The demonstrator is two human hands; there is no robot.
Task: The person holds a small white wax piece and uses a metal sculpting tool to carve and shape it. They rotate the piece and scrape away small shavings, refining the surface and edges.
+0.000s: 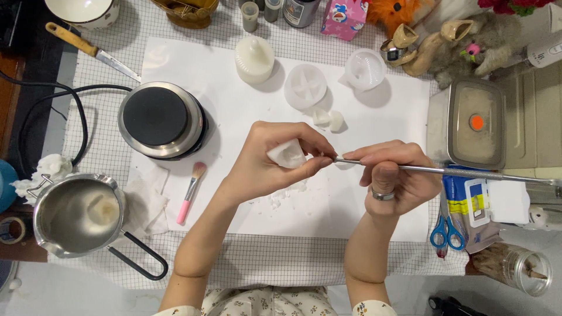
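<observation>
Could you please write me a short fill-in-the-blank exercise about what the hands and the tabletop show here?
1. The left hand holds a small ____ wax piece.
2. The right hand holds a thin ____ rod tool.
3. The pink-handled brush lies on the white ____ sheet.
4. The blue-handled scissors lie to the ____ of the right hand.

Missing words: white; metal; paper; right
</observation>
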